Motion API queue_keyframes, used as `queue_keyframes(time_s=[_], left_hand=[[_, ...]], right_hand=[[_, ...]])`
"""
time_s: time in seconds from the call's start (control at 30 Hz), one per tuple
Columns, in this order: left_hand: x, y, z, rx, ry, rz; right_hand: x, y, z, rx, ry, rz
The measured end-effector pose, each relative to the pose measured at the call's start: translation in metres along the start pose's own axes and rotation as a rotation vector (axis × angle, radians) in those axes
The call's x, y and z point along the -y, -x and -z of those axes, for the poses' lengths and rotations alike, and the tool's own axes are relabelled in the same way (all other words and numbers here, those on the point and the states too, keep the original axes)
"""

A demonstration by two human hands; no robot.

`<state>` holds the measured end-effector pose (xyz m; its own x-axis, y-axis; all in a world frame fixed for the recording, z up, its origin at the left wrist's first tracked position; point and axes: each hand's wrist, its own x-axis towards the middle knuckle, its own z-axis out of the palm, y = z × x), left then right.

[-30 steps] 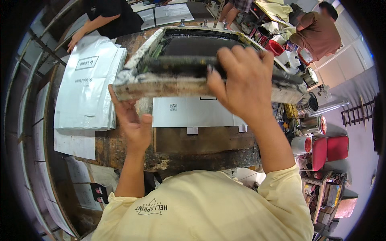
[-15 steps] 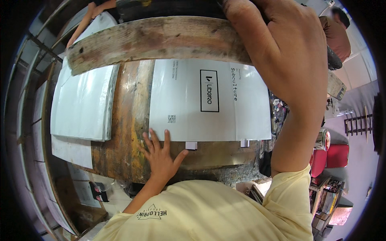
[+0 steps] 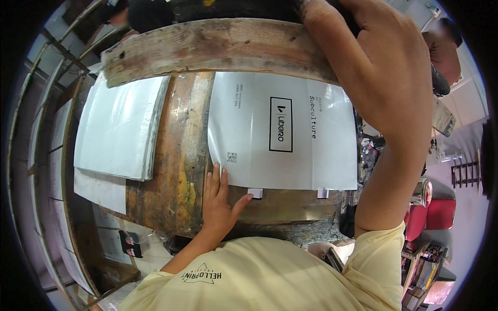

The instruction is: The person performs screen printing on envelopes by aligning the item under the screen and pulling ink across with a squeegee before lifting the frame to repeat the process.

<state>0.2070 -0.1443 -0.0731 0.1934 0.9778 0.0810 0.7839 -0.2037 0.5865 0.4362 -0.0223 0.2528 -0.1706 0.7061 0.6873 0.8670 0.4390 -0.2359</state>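
A glossy white sheet with black print, a black-outlined rectangle and a small square code lies on a stained worktable. At its lower left corner, my left hand has its fingers stretched and its thumb spread; the fingertips touch the sheet's edge, which bends up slightly there. My right hand grips a worn wooden frame raised above the far edge of the sheet. Some of its fingertips are hidden behind the frame. Two small white tabs stick out along the sheet's near edge.
A thick stack of glossy white sheets lies on the table's left. Metal rails run along the far left. A tin can and red chairs stand at right. Other people are partly visible at the top corners.
My left hand has moved slightly right onto the sheet's corner, and its fingers have drawn closer together. The sheet's left edge now curls. The whole view has shifted a little.
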Motion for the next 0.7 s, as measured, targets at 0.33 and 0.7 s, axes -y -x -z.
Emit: queue_keyframes(time_s=[0.33, 0.7], left_hand=[[0.006, 0.004, -0.010, 0.010, 0.048, -0.007], [-0.001, -0.035, 0.003, -0.286, 0.127, -0.160]], right_hand=[[-0.016, 0.017, -0.014, 0.031, 0.197, 0.088], [-0.020, 0.022, -0.014, -0.010, 0.216, 0.137]])
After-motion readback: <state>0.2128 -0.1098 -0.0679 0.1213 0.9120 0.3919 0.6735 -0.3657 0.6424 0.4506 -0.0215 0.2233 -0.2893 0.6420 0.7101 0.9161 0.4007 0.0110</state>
